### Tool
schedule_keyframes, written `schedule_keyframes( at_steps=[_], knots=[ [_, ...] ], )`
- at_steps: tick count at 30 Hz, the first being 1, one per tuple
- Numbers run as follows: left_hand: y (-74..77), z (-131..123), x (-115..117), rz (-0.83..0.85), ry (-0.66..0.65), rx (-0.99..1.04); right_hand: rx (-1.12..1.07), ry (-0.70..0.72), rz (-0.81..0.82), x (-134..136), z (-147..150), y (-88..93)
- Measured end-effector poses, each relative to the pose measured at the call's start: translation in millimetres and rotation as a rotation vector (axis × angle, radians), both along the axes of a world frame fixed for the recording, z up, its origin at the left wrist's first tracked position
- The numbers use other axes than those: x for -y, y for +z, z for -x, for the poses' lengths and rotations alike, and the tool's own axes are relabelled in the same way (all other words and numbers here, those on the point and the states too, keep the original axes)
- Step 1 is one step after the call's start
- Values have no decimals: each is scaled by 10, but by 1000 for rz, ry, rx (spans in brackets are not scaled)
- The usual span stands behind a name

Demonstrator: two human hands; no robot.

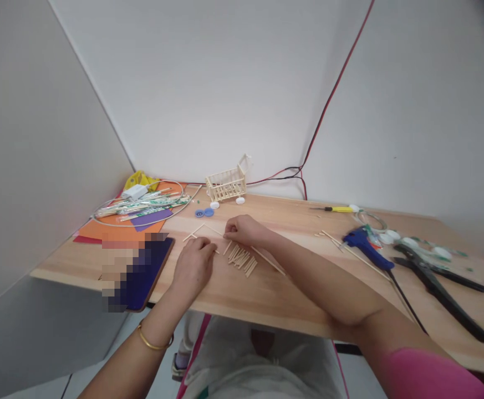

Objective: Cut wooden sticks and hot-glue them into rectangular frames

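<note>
My left hand [193, 266] rests on the wooden table [291, 288] with its fingers curled down onto a thin wooden stick [212, 250]. My right hand [244, 230] is just beyond it, fingers pinched together on another stick by a cluster of several short cut sticks [242, 259]. A longer stick [269, 260] lies under my right forearm. A small cart built of sticks [227, 184] stands at the back of the table by the wall.
A phone [144, 274] lies at the left front edge. Coloured paper [117, 228], packed chopsticks and a white cable are at back left, bottle caps [204, 212] nearby. A blue glue gun [366, 248], large black scissors [441, 285] and a yellow screwdriver [337, 209] lie right.
</note>
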State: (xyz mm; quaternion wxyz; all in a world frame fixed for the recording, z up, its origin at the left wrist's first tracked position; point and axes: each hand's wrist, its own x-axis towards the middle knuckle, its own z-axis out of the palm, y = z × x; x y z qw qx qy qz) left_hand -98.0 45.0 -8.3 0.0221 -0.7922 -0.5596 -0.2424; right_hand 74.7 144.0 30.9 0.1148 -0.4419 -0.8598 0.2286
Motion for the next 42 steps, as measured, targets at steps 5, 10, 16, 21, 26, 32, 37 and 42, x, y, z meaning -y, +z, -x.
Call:
schedule_keyframes(
  at_steps=[5,10,16,21,26,32,37,42],
  knots=[
    [148,-107,19,12,34,-54,-23,37,-39,-17,-348,157],
    [309,-336,-81,105,74,-278,-53,43,-97,129,-666,267],
    [337,-426,-253,173,102,-362,-125,-68,-140,400,-1068,334],
    [511,-597,-301,256,105,-134,-227,-127,-76,450,-1310,143],
    [500,-990,-427,312,11,-21,-308,-108,-195,364,-1295,-15],
    [363,-1138,-544,321,-20,35,-100,208,-315,214,-1201,61],
    [361,-1109,-551,300,-62,-2,19,294,-367,132,-1154,-16],
    [363,-989,-614,332,-78,-29,140,340,-488,93,-1154,-87]
  ],
)
